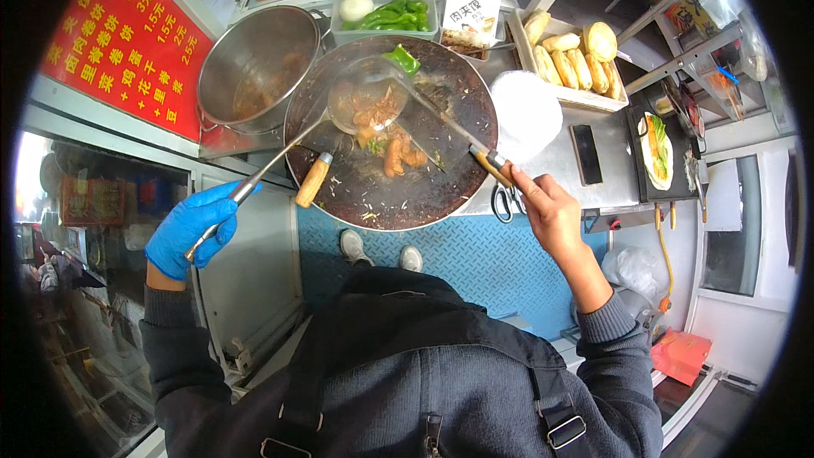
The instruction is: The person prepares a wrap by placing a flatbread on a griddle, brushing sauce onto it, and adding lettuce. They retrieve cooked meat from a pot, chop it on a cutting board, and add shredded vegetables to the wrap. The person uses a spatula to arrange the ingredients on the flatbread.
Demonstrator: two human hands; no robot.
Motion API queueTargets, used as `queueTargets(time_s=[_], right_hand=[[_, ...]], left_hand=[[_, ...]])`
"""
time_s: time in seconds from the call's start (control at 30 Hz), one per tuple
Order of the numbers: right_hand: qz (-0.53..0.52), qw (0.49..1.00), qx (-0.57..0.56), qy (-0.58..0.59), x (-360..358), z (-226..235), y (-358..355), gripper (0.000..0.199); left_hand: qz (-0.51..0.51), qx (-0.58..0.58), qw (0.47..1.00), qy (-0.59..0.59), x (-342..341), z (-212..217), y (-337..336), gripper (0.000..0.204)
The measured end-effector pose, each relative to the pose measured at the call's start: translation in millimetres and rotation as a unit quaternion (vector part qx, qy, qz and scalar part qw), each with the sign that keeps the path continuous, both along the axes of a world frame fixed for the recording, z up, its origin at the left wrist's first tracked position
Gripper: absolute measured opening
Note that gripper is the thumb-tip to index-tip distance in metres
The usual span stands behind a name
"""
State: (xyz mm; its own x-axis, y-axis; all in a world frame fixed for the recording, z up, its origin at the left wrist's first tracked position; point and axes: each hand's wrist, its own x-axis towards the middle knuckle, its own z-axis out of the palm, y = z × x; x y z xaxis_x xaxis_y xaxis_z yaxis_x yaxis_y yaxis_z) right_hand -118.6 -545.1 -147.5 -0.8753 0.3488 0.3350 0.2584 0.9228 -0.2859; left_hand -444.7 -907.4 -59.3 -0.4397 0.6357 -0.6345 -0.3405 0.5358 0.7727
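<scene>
My gloved left hand grips a strainer, my bare right hand a knife. Meat pieces lie on the round board beside the strainer; bumping it with the blade (worryingly near) could scatter them.

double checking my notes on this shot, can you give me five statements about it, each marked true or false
1. The left hand wears a blue glove. True.
2. The right hand grips the scissors. False: it holds a wooden-handled tool.
3. The strainer in the left hand is over the round board. True.
4. The bread tray stands to the left of the round board. False: it is to the right, beyond the board's far right side.
5. Green peppers share a container with a white, rounded item. True.
</scene>
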Motion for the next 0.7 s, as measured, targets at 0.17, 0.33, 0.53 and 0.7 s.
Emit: queueTargets(time_s=[0.17,0.33,0.53,0.7], right_hand=[[0.027,0.996,0.076,-0.026,18.5,14.1,4.7,0.052],[0.01,0.999,0.052,-0.006,31.7,30.3,4.0,0.054],[-0.024,0.995,0.077,-0.057,28.4,39.2,-17.8,0.056],[-0.03,0.996,-0.006,-0.079,12.5,73.1,-35.4,0.058]], left_hand=[[-0.019,-0.023,0.999,0.025,-6.6,13.5,7.0,0.046],[-0.077,-0.054,0.991,0.099,-16.8,31.1,9.2,0.047],[-0.114,-0.067,0.985,0.114,-44.0,37.6,9.5,0.05],[-0.09,-0.031,0.989,0.115,-81.0,27.4,-5.3,0.05]])
